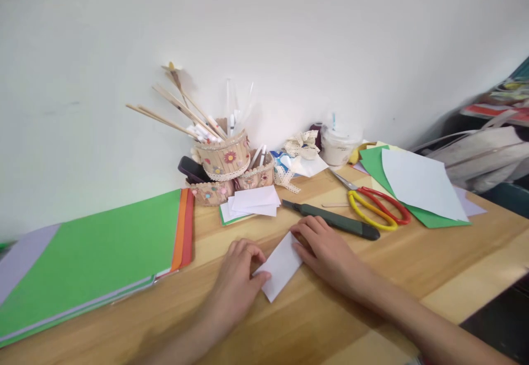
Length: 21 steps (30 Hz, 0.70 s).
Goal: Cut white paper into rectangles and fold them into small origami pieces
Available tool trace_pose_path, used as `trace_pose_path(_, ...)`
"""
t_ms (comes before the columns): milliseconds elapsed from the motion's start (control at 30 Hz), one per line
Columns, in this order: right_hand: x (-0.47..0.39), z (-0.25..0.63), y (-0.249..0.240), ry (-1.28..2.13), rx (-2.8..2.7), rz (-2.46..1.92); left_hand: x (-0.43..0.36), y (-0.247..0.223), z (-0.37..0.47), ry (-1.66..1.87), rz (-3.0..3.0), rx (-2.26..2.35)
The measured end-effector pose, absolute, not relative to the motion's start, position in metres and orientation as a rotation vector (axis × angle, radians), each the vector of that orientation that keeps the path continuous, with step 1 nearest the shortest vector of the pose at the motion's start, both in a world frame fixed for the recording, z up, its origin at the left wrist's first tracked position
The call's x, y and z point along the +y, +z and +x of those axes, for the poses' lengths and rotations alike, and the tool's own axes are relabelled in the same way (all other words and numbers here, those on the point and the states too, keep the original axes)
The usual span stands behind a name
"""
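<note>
On the wooden table (339, 326), a white paper slip (283, 268) slants longways, away and right; the left hand (239, 271) pinches its near end, the right hand (322, 246) its far end.

you're at a craft desk: around your paper slip (284, 268), coloured sheets (115, 238) at nine o'clock, flowered pots (228, 158) at eleven, scissors (369, 192) at two.

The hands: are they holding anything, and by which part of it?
A small white paper, by opposite ends: the left hand at the near end, the right hand at the far end.
</note>
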State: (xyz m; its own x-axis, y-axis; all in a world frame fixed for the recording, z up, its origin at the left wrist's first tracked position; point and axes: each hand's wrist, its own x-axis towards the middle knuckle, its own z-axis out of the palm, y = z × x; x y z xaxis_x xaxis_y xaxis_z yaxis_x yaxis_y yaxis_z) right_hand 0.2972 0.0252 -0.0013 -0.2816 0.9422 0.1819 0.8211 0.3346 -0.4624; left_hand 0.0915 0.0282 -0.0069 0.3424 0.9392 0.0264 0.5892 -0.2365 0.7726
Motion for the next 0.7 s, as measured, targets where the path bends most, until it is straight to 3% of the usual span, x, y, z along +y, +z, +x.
trace_pose_path(333, 0.07, 0.28, 0.03, 0.969, -2.036, -1.239, 0.047, 0.0, 0.084, 1.296, 1.106, 1.206)
trace_pose_path(700, 0.07, 0.282, 0.021, 1.268, -1.646, -1.211, 0.048, -0.001, 0.081, 1.414, 0.959, 1.206)
